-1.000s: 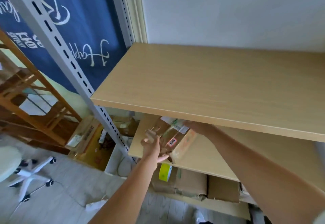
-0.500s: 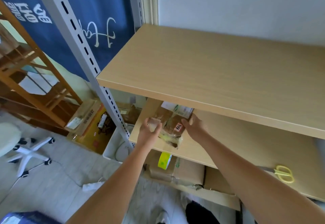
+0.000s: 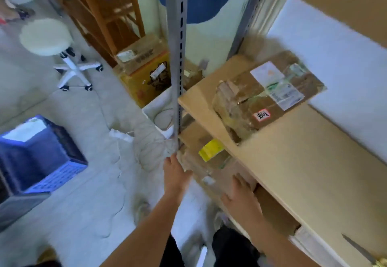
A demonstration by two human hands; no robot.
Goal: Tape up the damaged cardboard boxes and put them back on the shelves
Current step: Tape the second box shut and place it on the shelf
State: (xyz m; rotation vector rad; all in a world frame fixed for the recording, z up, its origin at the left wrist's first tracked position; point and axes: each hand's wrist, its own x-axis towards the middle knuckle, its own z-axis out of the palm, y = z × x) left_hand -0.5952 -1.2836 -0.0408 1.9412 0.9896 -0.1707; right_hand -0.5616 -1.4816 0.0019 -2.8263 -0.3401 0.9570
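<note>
Shelving bay, lower tier: both hands reaching for next box.
I see the taped box (image 3: 266, 97) resting on the middle shelf (image 3: 303, 172); left hand (image 3: 176, 174) and right hand (image 3: 240, 199), fingers relaxed, touch the lower box (image 3: 211, 168). Risk: torn cardboard may give when pulled.

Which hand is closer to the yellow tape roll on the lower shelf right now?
Left. The left hand is just below-left of the yellow tape roll, at the box's left end. The right hand rests further along, toward the right.
</note>
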